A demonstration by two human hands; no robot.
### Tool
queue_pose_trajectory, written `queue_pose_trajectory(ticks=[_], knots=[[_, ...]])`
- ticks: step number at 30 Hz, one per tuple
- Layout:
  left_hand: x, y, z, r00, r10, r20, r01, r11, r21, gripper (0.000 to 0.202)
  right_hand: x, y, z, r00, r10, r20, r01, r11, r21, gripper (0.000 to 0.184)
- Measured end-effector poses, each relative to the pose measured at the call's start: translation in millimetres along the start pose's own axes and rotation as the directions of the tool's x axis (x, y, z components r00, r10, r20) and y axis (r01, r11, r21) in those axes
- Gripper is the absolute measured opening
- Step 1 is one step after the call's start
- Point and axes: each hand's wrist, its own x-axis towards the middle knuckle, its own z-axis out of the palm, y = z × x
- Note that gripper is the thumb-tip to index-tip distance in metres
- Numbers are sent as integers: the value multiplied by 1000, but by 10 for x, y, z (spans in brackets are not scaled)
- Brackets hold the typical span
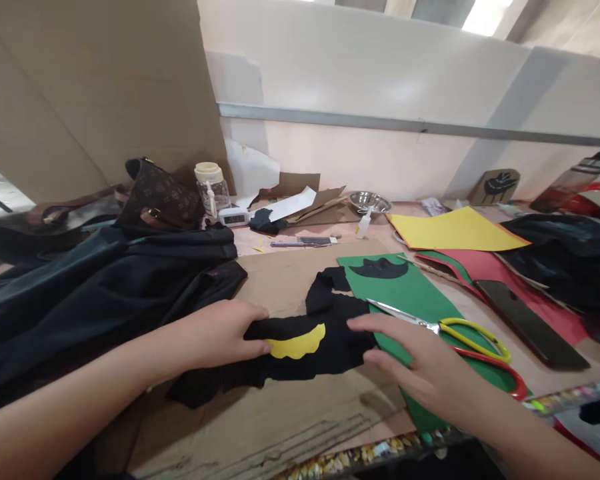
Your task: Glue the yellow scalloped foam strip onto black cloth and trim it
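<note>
A black felt piece (325,320) lies on a sheet of cardboard (280,413), with a yellow scalloped cutout (299,345) on top of it. My left hand (220,333) grips the left end of the black felt, thumb touching the yellow cutout. My right hand (420,363) rests flat with fingers spread on the felt's right end and on a green felt sheet (410,293). Scissors (455,333) with yellow and red handles lie on the green sheet just beyond my right hand. A small black shape (380,268) sits on the green sheet's far end.
Dark clothing and a brown patterned bag (160,193) fill the left. A phone (530,323) lies on red felt (490,267) at right, beside a yellow sheet (455,230). Behind are a bottle (213,187), a metal bowl (369,200), a small glue bottle (363,223) and leaning cardboard panels.
</note>
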Motion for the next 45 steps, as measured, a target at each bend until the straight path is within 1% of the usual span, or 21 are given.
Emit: queue_pose_trajectory(ticks=[1,2,4,6,7,8,10,12,14,18,20,24,27,29,31,33,36,39,42,44,45], knots=[[-3,3,-33,1000,-6,10,7,995,-102,27,-30,-1,26,998,33,62,-43,983,180,41],[-4,16,-57,999,-31,15,34,966,-258,30,-58,4,70,987,52,153,-107,919,379,53],[-3,79,-66,993,-122,8,101,785,-611,38,-89,19,207,916,35,399,-321,659,680,75],[-7,188,-17,973,-229,-11,119,543,-831,46,-61,6,378,833,16,553,-516,381,767,86],[-15,255,26,964,-265,-27,108,481,-870,48,-21,-20,462,819,41,573,-560,278,780,89],[-27,324,77,959,-281,-48,94,469,-878,49,32,-61,537,818,70,571,-573,196,796,91],[-62,453,187,955,-293,-53,70,394,-917,51,158,-167,654,840,107,533,-541,81,837,86],[-101,543,285,964,-263,-47,40,315,-948,51,285,-271,720,845,90,527,-530,9,848,81],[-129,582,352,977,-206,-53,7,280,-960,50,406,-335,735,866,112,487,-489,-12,872,72],[-132,564,362,982,-174,-74,-9,352,-936,54,698,-369,582,906,290,307,-344,87,935,31],[-114,550,302,975,-206,-78,12,402,-916,55,872,-409,414,923,303,235,-281,117,952,17],[-60,537,110,969,-184,-163,-58,474,-879,48,1183,-589,42,952,269,145,-202,199,959,21],[9,482,56,962,-146,-230,-137,472,-871,46,1331,-629,-53,962,263,69,-134,237,962,26],[73,414,119,966,-184,-182,-84,440,-894,46,1370,-528,25,944,317,96,-177,238,955,18],[140,341,237,963,-256,-81,23,378,-925,44,1354,-360,173,895,395,208,-309,211,927,4],[194,290,354,953,-302,8,107,313,-944,41,1292,-201,324,837,451,310,-418,161,894,13],[231,277,422,951,-306,51,138,270,-953,38,1146,-97,456,794,502,343,-440,86,894,18],[214,311,371,956,-294,5,85,259,-962,39,970,-150,494,777,509,370,-441,21,897,25],[163,359,336,971,-233,-55,-3,218,-976,43,822,-221,539,766,440,468,-514,-17,858,49],[143,386,370,982,-165,-87,-56,184,-981,49,801,-219,587,804,370,465,-495,-16,869,50],[145,394,400,990,-125,-73,-51,171,-984,53,822,-206,610,834,317,452,-461,-52,886,49]])
